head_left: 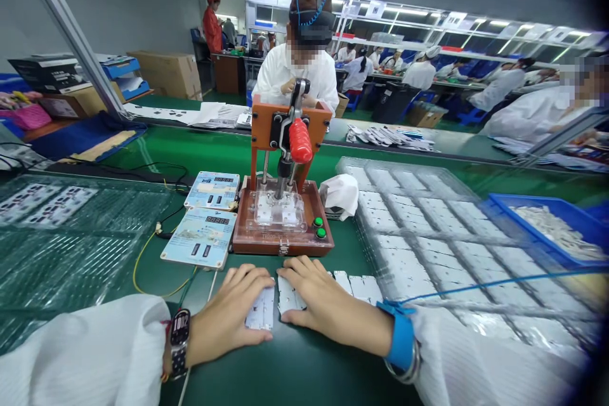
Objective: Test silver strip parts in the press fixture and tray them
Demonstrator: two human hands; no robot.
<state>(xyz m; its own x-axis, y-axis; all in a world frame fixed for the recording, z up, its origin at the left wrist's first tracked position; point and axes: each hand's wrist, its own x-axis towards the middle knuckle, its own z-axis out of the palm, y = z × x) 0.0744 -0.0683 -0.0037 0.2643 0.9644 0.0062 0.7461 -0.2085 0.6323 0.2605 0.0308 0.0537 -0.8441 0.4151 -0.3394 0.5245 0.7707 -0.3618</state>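
We've got L hand (240, 304) gripping one white panel (262, 309), R hand (314, 288) a 2nd panel (287, 296), narrow gap btwn, long axes part-hidden, press fixture (252, 242) just fwd, nearer our R.

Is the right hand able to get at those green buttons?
Probably yes: the right hand is on some white pieces, close to the green buttons, and nothing seems to block the way.

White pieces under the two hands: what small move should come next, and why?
Perhaps the left hand should ease its white pieces toward those under the right hand: each hand touches its own set, and only a narrow gap parts the two. A row of similar pieces lies just to the right.
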